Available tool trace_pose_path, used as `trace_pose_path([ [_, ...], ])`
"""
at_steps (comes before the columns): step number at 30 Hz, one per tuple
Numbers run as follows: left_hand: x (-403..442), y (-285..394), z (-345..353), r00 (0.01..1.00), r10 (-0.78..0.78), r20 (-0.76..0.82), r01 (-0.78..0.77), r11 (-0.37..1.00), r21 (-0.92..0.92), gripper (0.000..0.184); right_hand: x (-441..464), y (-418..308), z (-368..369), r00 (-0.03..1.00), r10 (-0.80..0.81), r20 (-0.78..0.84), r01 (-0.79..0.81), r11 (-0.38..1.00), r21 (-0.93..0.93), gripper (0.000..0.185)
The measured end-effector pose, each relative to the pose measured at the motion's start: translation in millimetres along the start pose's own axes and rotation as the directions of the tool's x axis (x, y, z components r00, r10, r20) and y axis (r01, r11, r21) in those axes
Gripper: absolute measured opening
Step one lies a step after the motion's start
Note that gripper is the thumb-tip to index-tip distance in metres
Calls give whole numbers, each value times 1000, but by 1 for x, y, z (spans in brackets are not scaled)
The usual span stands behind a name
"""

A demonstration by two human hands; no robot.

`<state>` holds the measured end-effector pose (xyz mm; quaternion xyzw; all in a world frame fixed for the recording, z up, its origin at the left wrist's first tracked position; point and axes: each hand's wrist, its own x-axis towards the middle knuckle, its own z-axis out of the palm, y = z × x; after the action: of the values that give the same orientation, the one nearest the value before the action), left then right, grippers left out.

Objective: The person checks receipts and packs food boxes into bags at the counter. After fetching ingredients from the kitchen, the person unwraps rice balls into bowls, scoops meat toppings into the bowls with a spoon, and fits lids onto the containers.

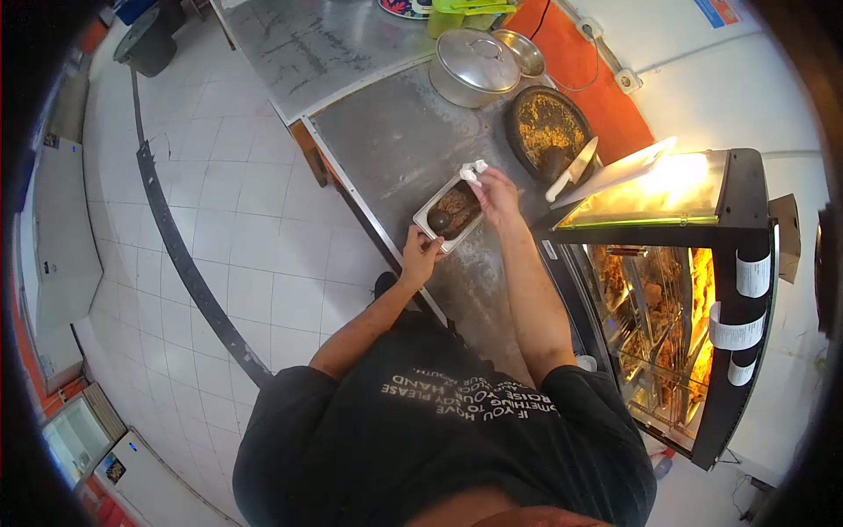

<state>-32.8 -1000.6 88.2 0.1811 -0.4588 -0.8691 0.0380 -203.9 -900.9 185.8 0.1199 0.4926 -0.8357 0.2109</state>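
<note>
A small rectangular metal food pan (420,219) sits on the steel worktop, holding a dark brown, crumbly or saucy food (457,200). A dark round-bowled spoon or ladle (438,220) rests inside it. My left hand (421,258) grips the pan's near corner, thumb and fingers at the rim. At the pan's far right corner, my right hand (499,197) pinches a crumpled white tissue or cloth (473,170) against or just over the rim. I cannot tell exactly where the tissue touches.
Beyond my right hand lies a stone mortar (516,145) with orange-brown paste, a knife (572,169) across its edge. A lidded pot (475,66) and a metal bowl (522,51) stand farther back. A lit glass food cabinet (654,307) is on the right, with a white board (619,173) on top.
</note>
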Motion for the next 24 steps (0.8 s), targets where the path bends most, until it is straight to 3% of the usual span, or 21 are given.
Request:
trace_pose_path([
  [3,-2,4,3,1000,-4,-17,4,1000,7,30,7,13,-1,987,-126,-96,111,984,-143,22],
  [5,-3,5,2,1000,-2,-8,2,1000,13,29,11,22,4,944,-324,-65,212,746,-631,17],
  [6,-4,5,1,1000,-3,-11,3,1000,11,29,6,29,3,863,-503,35,330,511,-794,13],
  [7,-4,5,1,1000,19,-4,-19,999,33,29,0,34,5,865,-501,36,329,511,-794,13],
  [9,-2,5,2,999,42,2,-42,998,52,29,-6,38,10,800,-572,182,358,210,-910,14],
  [10,-3,5,3,1000,24,0,-24,999,42,30,-5,45,10,719,-642,267,464,157,-872,14],
  [11,-2,4,3,1000,8,-1,-8,999,32,31,-3,50,9,719,-641,269,465,155,-872,14],
  [13,1,2,2,1000,10,-3,-10,999,32,31,-4,57,10,650,-638,414,515,-31,-857,14],
  [15,1,-1,-1,1000,19,4,-19,999,37,32,-15,68,18,634,-668,389,547,32,-837,15],
  [17,2,-4,0,999,51,10,-51,999,11,33,-27,75,20,733,-550,401,494,25,-869,16],
  [18,-1,-7,-1,999,48,13,-48,999,12,33,-30,72,18,733,-552,397,490,25,-871,16],
  [19,-2,-7,-1,999,44,14,-44,999,7,33,-29,63,14,887,-439,143,369,489,-790,15],
  [20,1,-4,0,999,47,17,-47,999,2,33,-22,51,12,978,-204,-35,155,833,-530,15],
  [21,3,-2,0,998,54,22,-54,999,0,33,-16,40,8,990,99,-103,-115,980,-161,14],
  [22,2,-2,0,1000,27,9,-27,1000,-1,34,-14,25,13,981,-25,-192,11,997,-75,15],
  [23,0,-2,0,1000,-3,-5,3,1000,-1,34,-4,19,4,981,-26,-194,11,997,-74,15],
  [24,-2,-2,0,1000,-5,-4,5,1000,2,34,4,14,-4,936,-312,-160,193,839,-509,15],
])
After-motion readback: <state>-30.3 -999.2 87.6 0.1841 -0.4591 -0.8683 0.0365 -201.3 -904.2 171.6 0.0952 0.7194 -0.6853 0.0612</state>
